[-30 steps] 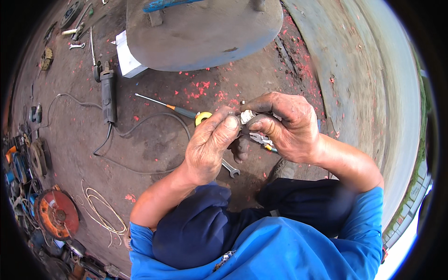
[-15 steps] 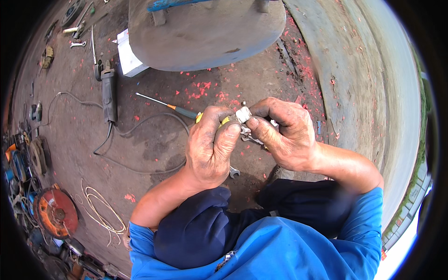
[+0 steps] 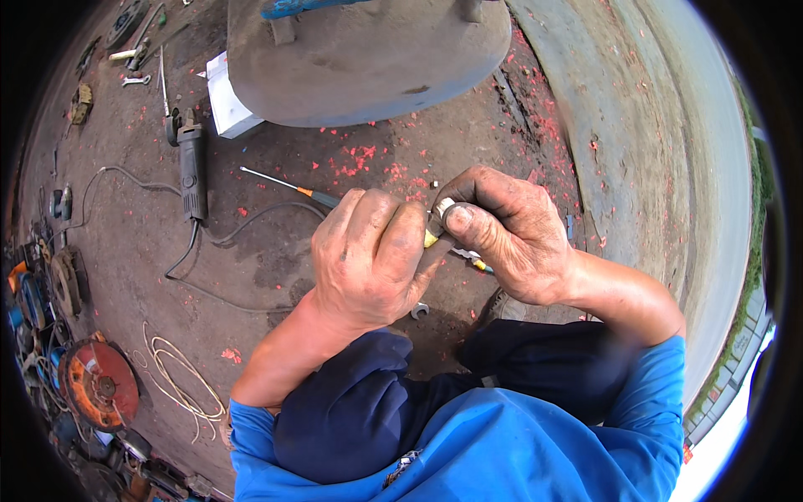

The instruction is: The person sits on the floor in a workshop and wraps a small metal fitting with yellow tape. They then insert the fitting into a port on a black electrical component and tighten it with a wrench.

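Observation:
Both my hands are together in front of me, closed, with their fingertips meeting. My right hand pinches a small white piece between thumb and forefinger; most of it is covered. My left hand is turned back up, fingers curled round a small yellow piece that shows at its thumb side. Whether the white and yellow pieces are joined, I cannot tell. A screwdriver lies on the ground beyond my left hand. Under the hands the open end of a wrench shows.
An angle grinder with its cord lies at the left. A grey stool-like seat stands ahead, with a white box beside it. Far left are an orange disc, a coiled pale cord and piled tools. Red flakes dot the ground.
My left hand has rolled over so its back faces up and its fingers now cover more of the yellow piece. The white piece has turned and is more hidden in my right fingers.

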